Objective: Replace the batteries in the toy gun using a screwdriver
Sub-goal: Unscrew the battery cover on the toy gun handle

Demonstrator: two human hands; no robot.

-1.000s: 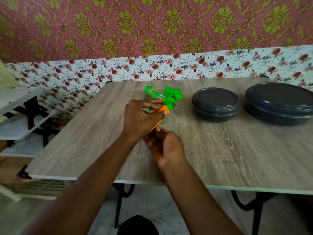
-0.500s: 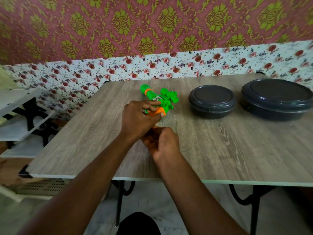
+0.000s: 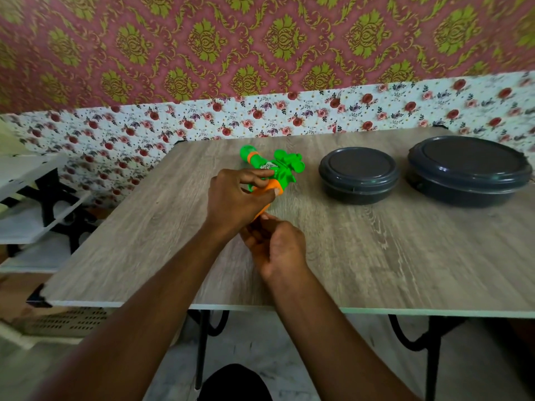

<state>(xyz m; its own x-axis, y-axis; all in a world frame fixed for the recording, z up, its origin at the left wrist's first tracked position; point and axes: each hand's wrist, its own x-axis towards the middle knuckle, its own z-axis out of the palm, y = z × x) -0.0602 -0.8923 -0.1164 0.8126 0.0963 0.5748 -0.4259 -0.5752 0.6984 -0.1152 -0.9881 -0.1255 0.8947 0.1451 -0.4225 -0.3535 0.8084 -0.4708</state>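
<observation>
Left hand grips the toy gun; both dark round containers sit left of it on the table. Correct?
No. In the head view the smaller container and larger container sit right of the toy gun, not left, on the table. The left hand does grip it.

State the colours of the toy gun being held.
The toy gun is bright green with an orange grip and barrel band; head view.
</observation>
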